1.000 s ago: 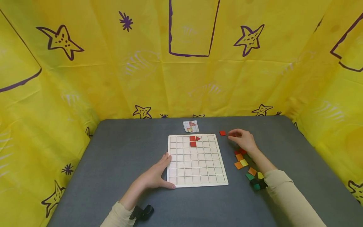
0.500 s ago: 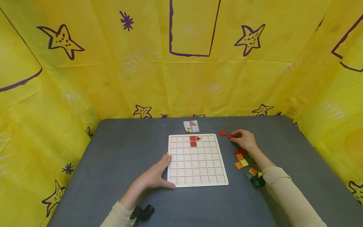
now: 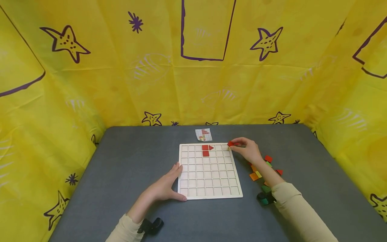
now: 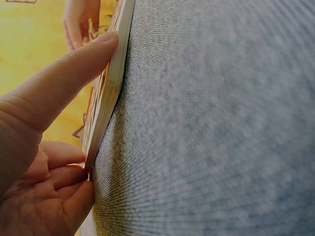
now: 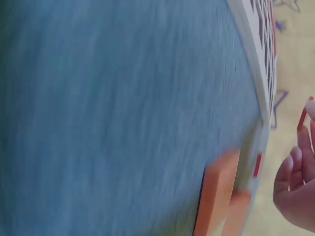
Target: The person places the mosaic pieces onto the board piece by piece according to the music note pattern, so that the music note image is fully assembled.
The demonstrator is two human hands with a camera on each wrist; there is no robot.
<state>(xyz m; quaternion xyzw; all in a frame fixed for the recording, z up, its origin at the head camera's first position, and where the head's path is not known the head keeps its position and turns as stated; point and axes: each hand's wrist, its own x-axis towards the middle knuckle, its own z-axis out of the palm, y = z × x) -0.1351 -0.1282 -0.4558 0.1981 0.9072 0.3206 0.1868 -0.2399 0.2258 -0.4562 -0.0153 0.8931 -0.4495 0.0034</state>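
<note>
The right hand (image 3: pixel 248 150) pinches a flat red tile (image 3: pixel 231 144) between thumb and fingers, beside the far right corner of a square, pale wooden grid board (image 3: pixel 211 174). The left hand (image 3: pixel 164 186) rests against the board's left side, fingers outstretched, thumb at the near corner. Multicoloured flat tiles (image 3: pixel 254 176) lie on the grey worktop (image 3: pixel 136 154) around the right forearm.

No lettering, number or brand is legible; the printed card (image 3: pixel 204 134) beyond the grid board (image 3: pixel 213 175) is too small to read.
</note>
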